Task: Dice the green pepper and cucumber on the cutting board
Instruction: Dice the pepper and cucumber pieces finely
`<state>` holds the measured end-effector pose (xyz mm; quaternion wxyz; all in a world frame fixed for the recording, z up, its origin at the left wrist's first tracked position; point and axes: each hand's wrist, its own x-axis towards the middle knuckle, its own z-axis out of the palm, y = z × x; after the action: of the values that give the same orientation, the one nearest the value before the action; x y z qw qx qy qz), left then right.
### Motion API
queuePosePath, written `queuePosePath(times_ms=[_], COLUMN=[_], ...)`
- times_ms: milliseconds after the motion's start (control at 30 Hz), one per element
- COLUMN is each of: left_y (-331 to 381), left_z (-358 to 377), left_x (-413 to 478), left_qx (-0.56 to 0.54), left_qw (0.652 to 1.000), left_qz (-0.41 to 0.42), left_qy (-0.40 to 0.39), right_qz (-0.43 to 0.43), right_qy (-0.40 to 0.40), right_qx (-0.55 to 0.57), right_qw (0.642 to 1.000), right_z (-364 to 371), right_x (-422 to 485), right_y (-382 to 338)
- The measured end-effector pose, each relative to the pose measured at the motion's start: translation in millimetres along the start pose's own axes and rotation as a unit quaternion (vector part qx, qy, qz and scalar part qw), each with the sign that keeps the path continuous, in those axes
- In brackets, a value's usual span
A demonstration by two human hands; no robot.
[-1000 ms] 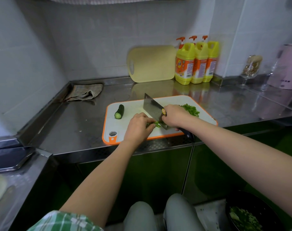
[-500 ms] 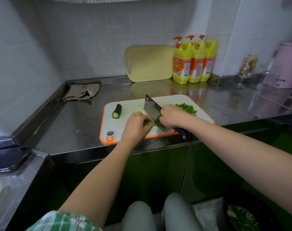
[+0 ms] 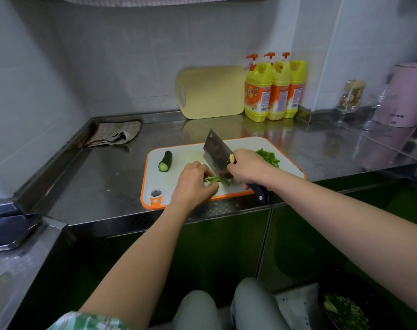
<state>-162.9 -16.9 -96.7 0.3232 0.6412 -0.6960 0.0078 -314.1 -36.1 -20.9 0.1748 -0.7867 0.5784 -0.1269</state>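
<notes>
Just right of the curled fingers of my left hand (image 3: 193,184), pinning green pepper strips (image 3: 212,179) to the cutting board (image 3: 169,182), my right hand (image 3: 246,167) grips the cleaver (image 3: 216,153) mid-dice; next, I judge, those fingertips must edge back. The cucumber piece (image 3: 165,161) lies beyond them, uncut.

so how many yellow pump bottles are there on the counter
3, standing in a row just right of the leaning yellow board: left bottle, middle bottle, right bottle. They overlap, so another behind them could be hidden.
</notes>
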Motion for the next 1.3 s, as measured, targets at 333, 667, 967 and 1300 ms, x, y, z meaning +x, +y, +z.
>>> queuePosePath(times_ms=[333, 667, 967, 1300], left_y=[-0.2, 1.5, 2.6, 1.1], left_z=[1.0, -0.1, -1.9, -3.0], left_x=[0.7, -0.6, -2.5, -1.5], left_qx=[-0.01, -0.028, -0.021, -0.03], left_qw=[1.0, 0.999, 0.999, 0.999], left_qz=[-0.016, -0.024, -0.033, -0.032], left_qy=[0.004, 0.015, 0.011, 0.004], right_qz=[0.019, 0.0, 0.007, 0.01], right_qy=[-0.025, 0.023, -0.044, 0.019], right_qx=[-0.066, 0.001, -0.094, -0.024], right_qw=[0.997, 1.0, 0.995, 0.999], right_z=[11.8, 3.6, 2.0, 14.6], right_x=[2.6, -0.3, -5.0, 5.4], right_y=[-13.0, -5.8, -19.8, -11.5])
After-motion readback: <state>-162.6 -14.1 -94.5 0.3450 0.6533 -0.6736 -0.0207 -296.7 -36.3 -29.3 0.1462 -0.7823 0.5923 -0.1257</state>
